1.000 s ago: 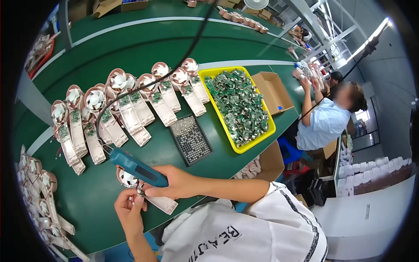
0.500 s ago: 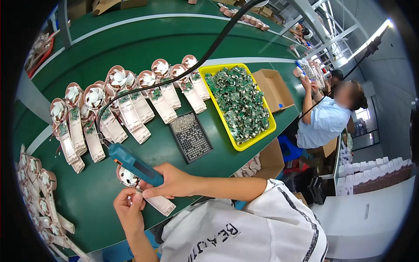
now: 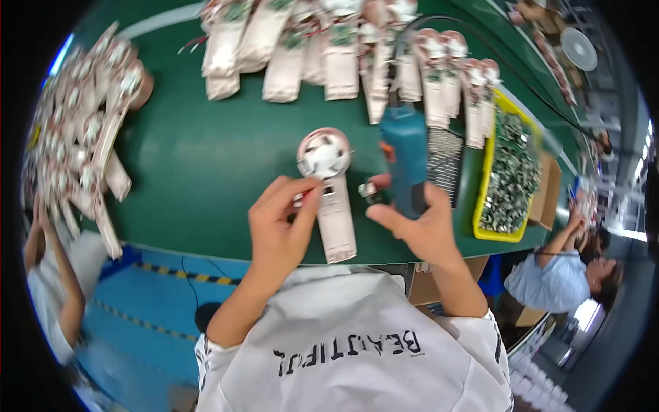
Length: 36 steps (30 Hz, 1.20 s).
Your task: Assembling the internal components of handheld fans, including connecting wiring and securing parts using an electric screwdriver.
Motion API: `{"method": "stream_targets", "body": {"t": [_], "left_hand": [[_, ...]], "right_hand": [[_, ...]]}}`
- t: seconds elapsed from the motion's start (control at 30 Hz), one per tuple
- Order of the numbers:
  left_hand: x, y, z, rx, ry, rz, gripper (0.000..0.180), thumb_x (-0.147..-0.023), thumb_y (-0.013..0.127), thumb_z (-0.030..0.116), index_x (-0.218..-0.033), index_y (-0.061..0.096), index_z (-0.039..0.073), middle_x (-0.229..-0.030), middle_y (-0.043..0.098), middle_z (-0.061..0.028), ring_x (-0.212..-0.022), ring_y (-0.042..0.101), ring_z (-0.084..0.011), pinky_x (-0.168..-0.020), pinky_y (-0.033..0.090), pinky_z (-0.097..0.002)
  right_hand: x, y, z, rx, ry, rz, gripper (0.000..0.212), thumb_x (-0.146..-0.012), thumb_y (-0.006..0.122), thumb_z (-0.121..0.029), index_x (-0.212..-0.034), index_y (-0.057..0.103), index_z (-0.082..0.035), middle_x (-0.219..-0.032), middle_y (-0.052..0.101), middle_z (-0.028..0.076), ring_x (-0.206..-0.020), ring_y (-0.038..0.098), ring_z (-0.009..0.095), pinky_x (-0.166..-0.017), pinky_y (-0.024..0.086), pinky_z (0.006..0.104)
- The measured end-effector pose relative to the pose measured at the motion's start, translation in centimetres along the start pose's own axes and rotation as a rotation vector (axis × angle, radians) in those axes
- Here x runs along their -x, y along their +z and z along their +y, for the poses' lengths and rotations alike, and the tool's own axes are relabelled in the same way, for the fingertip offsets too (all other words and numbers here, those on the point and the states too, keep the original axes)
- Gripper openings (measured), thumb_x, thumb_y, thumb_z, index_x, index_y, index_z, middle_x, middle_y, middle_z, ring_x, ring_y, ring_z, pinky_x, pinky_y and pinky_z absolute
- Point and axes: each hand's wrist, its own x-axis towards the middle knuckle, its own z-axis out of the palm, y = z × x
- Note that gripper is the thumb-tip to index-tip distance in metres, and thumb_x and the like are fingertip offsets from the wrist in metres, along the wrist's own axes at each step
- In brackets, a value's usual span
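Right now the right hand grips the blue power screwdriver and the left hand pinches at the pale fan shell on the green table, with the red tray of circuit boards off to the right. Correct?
Not quite: the tray of circuit boards is yellow, not red, as the head view shows. The rest holds: the right hand grips the blue power screwdriver, and the left hand pinches at the pale fan shell on the green table.

A teal-blue plastic electric screwdriver (image 3: 405,154) is seen above a dark green work table (image 3: 206,172); pale pink fan housing (image 3: 328,185), bright yellow tray (image 3: 486,172).
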Motion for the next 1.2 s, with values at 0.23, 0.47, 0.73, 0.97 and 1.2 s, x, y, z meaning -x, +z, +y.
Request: {"method": "stream_targets", "body": {"t": [0.23, 0.47, 0.73, 0.97, 1.2], "left_hand": [[0.0, 0.2, 0.0, 0.082, -0.069, 0.113, 0.011, -0.086, 0.063, -0.004, -0.097, 0.065, -0.004, -0.095, 0.056, -0.0093, -0.075, 0.06, -0.0142, -0.058, 0.054, -0.0241], [-0.4, 0.0, 0.2, 0.186, -0.129, 0.111, 0.014, -0.086, 0.062, -0.005, -0.099, 0.065, -0.003, -0.099, 0.058, -0.0097, -0.077, 0.063, -0.0153, -0.059, 0.055, -0.0241], [0.0, 0.3, -0.2, 0.057, -0.058, 0.109, 0.012, -0.085, 0.065, -0.003, -0.096, 0.066, -0.001, -0.098, 0.057, -0.0095, -0.078, 0.061, -0.0153, -0.063, 0.054, -0.0253], [0.3, 0.3, 0.1, -0.044, -0.042, 0.115, 0.012, -0.084, 0.067, 0.0, -0.096, 0.067, 0.001, -0.101, 0.056, -0.0098, -0.078, 0.06, -0.0157, -0.063, 0.052, -0.0255], [0.1, 0.5, 0.7, -0.021, -0.082, 0.108, 0.013, -0.084, 0.066, -0.002, -0.098, 0.065, 0.0, -0.103, 0.055, -0.0104, -0.08, 0.062, -0.0136, -0.064, 0.053, -0.0231]], "right_hand": [[-2.3, 1.4, 0.8, 0.317, -0.257, -0.193, 0.039, -0.072, 0.078, -0.004, -0.107, 0.062, 0.005, -0.106, 0.06, 0.013, -0.091, 0.062, 0.022, -0.08, 0.049, 0.031], [-2.5, 2.7, 1.5, 0.325, -0.228, -0.196, 0.034, -0.073, 0.076, -0.003, -0.103, 0.062, 0.004, -0.103, 0.056, 0.007, -0.092, 0.055, 0.015, -0.081, 0.043, 0.026], [-2.0, 2.7, 2.1, 0.292, -0.28, -0.076, 0.035, -0.074, 0.079, -0.007, -0.103, 0.063, 0.003, -0.097, 0.059, 0.011, -0.083, 0.061, 0.02, -0.072, 0.048, 0.028], [-2.4, 3.3, 1.7, 0.067, 0.088, -0.037, 0.028, -0.08, 0.078, -0.012, -0.098, 0.062, 0.002, -0.082, 0.062, 0.001, -0.075, 0.055, 0.007, -0.068, 0.047, 0.0227], [-2.5, 3.9, 1.4, 0.025, 0.155, -0.034, 0.025, -0.081, 0.076, -0.012, -0.095, 0.06, 0.001, -0.08, 0.061, 0.001, -0.073, 0.055, 0.006, -0.066, 0.047, 0.0228]]}}
